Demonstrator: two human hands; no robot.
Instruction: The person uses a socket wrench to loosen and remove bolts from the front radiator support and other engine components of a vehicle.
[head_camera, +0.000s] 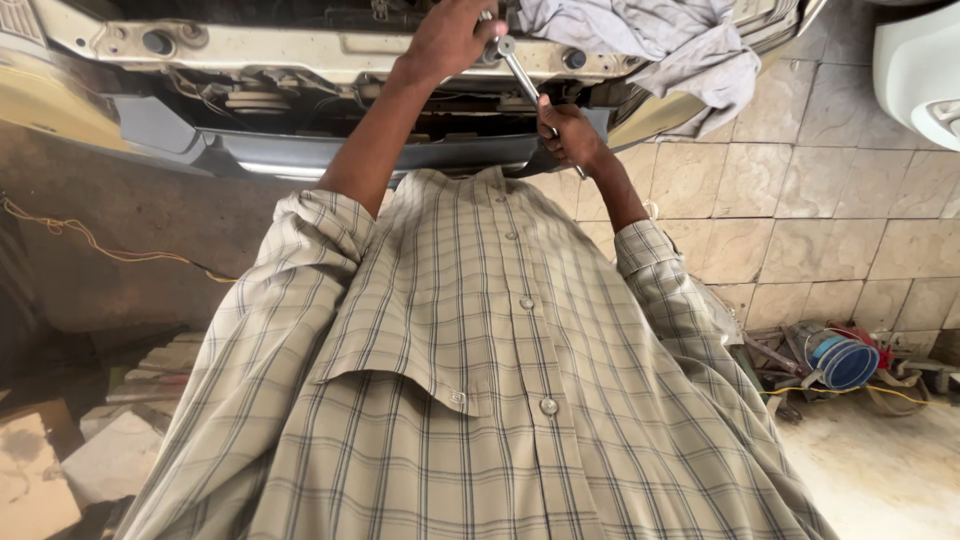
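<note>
The left hand (450, 35) is closed around the head end of the ratchet (520, 75), at about 12 o'clock in the head view, high against the car front (300, 45). The right hand (568, 132) is wrapped around the lower end of the handle, at about 1 o'clock and nearer to the body. The tool is thus held at both ends. Its long axis runs on a slant, from the head at upper left down to the grip at lower right, so the handle lies between the two hands and points back toward the shirt (480, 380). The left hand is the farther one and sits over the socket end; the right hand is the nearer one and has the lever end.

Outward from the hands, a grey cloth (660, 40) is draped over the car front at 1 o'clock, just beside the tool head. The bumper (300, 150) is seen below the open front. On the tiled floor (800, 200), at 4 o'clock and well apart, a blue can (842, 362) lies among other tools.
</note>
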